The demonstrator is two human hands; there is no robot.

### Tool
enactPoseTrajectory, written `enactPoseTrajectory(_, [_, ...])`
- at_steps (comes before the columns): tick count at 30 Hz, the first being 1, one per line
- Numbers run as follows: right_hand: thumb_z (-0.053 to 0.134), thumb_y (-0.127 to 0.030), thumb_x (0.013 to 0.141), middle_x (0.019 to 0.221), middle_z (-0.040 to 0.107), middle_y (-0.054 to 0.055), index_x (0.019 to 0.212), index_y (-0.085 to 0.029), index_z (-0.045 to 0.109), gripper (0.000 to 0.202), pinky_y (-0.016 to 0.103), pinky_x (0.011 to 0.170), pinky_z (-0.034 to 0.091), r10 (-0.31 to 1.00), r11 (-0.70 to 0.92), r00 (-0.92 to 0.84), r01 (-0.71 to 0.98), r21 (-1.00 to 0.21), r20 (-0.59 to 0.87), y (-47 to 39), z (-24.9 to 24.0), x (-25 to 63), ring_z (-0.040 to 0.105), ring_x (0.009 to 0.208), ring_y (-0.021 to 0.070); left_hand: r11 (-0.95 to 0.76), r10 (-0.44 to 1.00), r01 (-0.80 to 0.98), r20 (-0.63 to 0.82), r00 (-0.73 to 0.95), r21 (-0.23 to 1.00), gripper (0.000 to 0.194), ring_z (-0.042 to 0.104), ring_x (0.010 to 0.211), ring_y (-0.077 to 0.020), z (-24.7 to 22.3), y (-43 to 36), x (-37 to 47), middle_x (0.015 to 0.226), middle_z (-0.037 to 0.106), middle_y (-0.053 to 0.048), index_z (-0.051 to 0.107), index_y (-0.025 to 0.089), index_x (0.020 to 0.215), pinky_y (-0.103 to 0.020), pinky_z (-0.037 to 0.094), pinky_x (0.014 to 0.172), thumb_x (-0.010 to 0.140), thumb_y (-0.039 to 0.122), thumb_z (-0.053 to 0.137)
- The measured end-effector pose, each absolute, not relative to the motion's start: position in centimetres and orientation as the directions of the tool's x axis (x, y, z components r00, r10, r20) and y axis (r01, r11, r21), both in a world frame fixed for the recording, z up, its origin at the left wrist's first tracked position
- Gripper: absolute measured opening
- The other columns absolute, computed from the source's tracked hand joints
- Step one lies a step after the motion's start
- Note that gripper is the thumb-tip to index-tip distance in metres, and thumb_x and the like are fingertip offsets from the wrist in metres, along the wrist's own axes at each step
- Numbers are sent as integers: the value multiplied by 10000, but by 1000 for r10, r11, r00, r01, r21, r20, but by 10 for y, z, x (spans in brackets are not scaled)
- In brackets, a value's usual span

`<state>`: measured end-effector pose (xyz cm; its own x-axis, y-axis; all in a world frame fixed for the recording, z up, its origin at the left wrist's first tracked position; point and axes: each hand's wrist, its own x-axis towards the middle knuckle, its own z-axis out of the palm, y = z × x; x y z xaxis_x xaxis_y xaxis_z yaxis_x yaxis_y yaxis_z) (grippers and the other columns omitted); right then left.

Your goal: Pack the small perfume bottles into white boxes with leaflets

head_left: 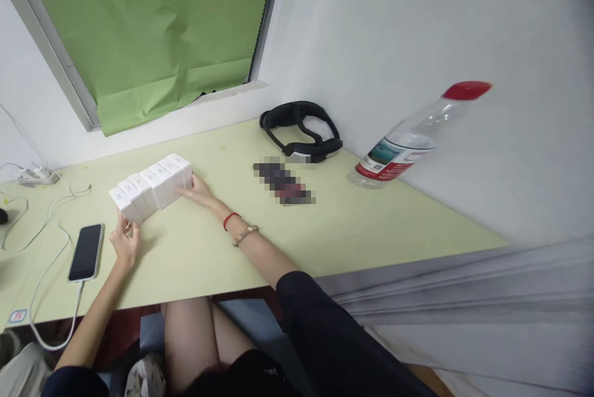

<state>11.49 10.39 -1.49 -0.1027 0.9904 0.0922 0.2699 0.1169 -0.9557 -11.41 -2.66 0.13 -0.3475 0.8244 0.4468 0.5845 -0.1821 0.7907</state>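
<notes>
Several small white boxes (151, 188) stand side by side in a slanting row on the pale yellow table (195, 261). The row is slightly stepped, and small print shows on the lids. At its left end, my left hand (125, 239) has bent fingers against the nearest box, the fingertips partly hidden behind it. My right hand (198, 192) grips the far right end, thumb along the front face and fingers at the side. The boxes are held between both hands.
Left of my left hand lies a phone (86, 252) with a white charging cable (58, 346). A power strip (37, 175) sits at the back left. Beyond my right arm are a blurred-out dark item (283, 182), a black headset (301, 128) and a red-capped bottle (394, 149) near the wall.
</notes>
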Motion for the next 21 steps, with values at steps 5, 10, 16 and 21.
enactPoseTrajectory(5, [728,-419,722,1386,558,150,1416,-160,370,824,417,1068,429,991,84,-121,222,-971,58,107,-18,114,569,1234,254,-185,850,571,422,-315,800,569,701,960,-293,2,-47,-115,1027,737,-92,576,214,1285,-394,567,767,755,419,598])
enactPoseTrajectory(10, [711,-460,716,1573,277,184,1537,-166,-9,1131,425,1168,289,973,196,-168,225,-955,160,85,-22,114,326,1438,235,-139,828,572,412,-381,808,542,676,1001,-266,25,-31,-146,942,733,-94,535,204,1295,-422,517,900,869,534,475])
enactPoseTrajectory(16, [738,-546,651,1631,1,162,1515,-181,-209,1332,477,1216,125,978,156,-188,348,-925,94,47,-21,95,39,1514,273,-153,933,231,217,-288,961,631,460,1342,-277,39,31,-161,1367,555,-129,551,205,1268,-439,318,1133,853,659,405])
enactPoseTrajectory(21, [717,-621,645,1624,-56,171,1522,-121,-178,1348,502,1218,19,975,109,-220,393,-913,21,36,-2,81,-69,1507,296,184,975,-262,-209,-71,947,779,599,1169,-365,33,71,-155,1120,695,-183,619,127,1162,-519,417,1035,809,753,319])
